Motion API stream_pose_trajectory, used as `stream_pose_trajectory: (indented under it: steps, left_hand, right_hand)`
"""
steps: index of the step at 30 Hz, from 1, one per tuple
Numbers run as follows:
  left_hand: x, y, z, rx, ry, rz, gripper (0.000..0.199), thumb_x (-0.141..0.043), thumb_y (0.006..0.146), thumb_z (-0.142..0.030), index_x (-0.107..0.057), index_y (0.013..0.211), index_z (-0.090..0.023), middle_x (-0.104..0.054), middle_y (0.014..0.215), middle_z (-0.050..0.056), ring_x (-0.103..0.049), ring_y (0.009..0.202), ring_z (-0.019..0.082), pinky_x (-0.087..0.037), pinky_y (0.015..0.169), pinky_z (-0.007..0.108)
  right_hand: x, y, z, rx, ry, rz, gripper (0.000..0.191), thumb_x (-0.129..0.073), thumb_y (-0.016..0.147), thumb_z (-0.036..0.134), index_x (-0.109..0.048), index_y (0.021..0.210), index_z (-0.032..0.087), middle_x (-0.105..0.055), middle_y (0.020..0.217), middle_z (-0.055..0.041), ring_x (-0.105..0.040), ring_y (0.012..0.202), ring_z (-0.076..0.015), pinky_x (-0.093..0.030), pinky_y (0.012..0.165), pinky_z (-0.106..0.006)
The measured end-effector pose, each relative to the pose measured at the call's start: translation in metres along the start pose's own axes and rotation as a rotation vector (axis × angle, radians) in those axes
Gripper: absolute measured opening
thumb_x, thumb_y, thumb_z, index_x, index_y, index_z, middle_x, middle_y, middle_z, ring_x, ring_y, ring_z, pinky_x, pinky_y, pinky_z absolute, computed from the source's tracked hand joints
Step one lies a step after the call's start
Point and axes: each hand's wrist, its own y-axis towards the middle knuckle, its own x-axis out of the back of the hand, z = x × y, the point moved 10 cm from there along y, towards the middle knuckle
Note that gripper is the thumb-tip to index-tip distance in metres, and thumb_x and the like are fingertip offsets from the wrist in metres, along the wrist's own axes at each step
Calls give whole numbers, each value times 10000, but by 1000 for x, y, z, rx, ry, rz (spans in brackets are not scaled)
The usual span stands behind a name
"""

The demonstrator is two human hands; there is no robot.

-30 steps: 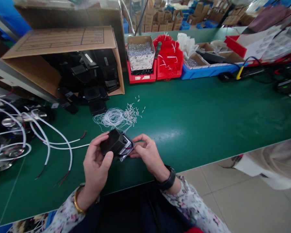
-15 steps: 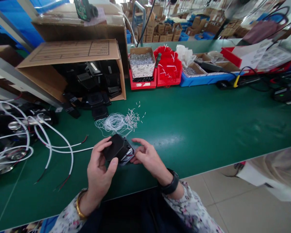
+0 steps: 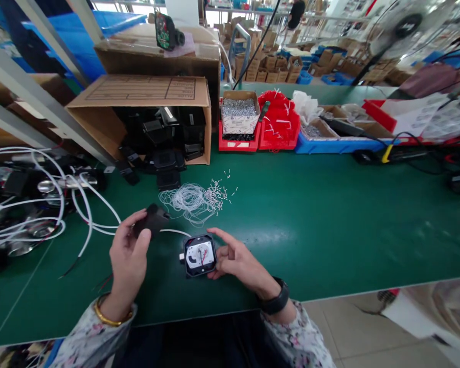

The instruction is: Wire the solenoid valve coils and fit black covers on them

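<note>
What bothers me, standing here, is the thin red and dark leads [image 3: 204,256] lying exposed inside the open housing [image 3: 189,272] — if the black cover [image 3: 155,219] were brought down over them carelessly, one could be pinched under its rim. The white cable [image 3: 175,232] reaches the housing's far side, passing behind the cover from here, so a sideways pull by the left hand [image 3: 129,258] might catch it and tug the housing round. The coil of thin white strand [image 3: 186,198] spreads close beyond, and a loop could snag on a corner; a careless reach could also scatter the small metal pins [image 3: 215,196] beside it. As for the housing, it sits between the two hands, open face up, nearer the near edge of the tabletop [image 3: 314,214] than the far one. The right hand [image 3: 235,261] grips its right side, thumb and fingers at the rim, index finger stretched along the far corner — whether the underside rests on the tabletop I can't tell. The left hand, well apart from it, has the cover pinched between thumb and fingers.
</note>
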Motion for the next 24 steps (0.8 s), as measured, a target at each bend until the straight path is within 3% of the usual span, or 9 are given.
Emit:
stream_pose_trajectory:
  steps: [3, 5, 9, 12, 15, 20, 24]
  left_hand:
    - [-5, -8, 20, 31, 129, 124, 327, -582, 790, -360, -538, 1064, -189, -507, 1215, 115, -484, 1163, 281, -436, 970, 464]
    - [-13, -16, 21, -16, 239, 220, 337, -553, 813, -368, -525, 1100, -195, -493, 1232, 123, -458, 1183, 291, -399, 985, 503]
    - [-27, -35, -13, -228, 302, 323, 518, -430, 861, -485, -386, 1301, -215, -336, 1401, 141, -280, 1313, 325, -225, 1070, 566]
    - [-53, -55, -38, -372, 272, 550, 726, -561, 773, -543, -282, 1368, -236, -242, 1457, 149, -267, 1320, 346, -290, 1049, 551]
    - [-74, -67, -37, -367, 322, 732, 675, -621, 783, -399, -295, 1358, -262, -357, 1403, 125, -371, 1274, 295, -386, 1018, 479]
    - [-81, -68, -26, -327, 330, 759, 708, -628, 779, -373, -255, 1370, -260, -428, 1344, 121, -418, 1241, 291, -408, 1013, 491]
    - [-81, -70, -23, -317, 307, 767, 722, -634, 776, -382, -244, 1366, -236, -429, 1339, 133, -423, 1231, 302, -411, 1007, 506]
  right_hand:
    - [1, 1, -2, 7, 28, -11, 777, -533, 590, 50, -354, 1319, 254, -603, 654, 60, -666, 623, -145, -514, 570, -231]
    - [1, 1, -3, 8, 27, -5, 769, -549, 608, 60, -344, 1324, 248, -606, 664, 56, -670, 632, -152, -514, 579, -242]
    - [1, 2, -3, 16, 38, 8, 774, -570, 631, 84, -307, 1342, 238, -618, 695, 46, -679, 661, -166, -511, 596, -252]
    - [2, 3, -4, 7, 39, -13, 733, -589, 663, 127, -312, 1334, 229, -617, 689, 43, -678, 661, -164, -515, 616, -267]
    - [3, 3, 0, 23, -17, -40, 654, -597, 708, 181, -342, 1309, 222, -602, 669, 52, -647, 619, -131, -510, 621, -271]
    - [-1, -5, 12, 92, -195, -23, 589, -577, 783, 209, -347, 1324, 235, -555, 732, 44, -563, 627, -95, -463, 654, -268]
    - [-2, -8, 9, 123, -186, -2, 618, -598, 803, 236, -312, 1350, 259, -540, 802, 22, -541, 671, -103, -435, 681, -281]
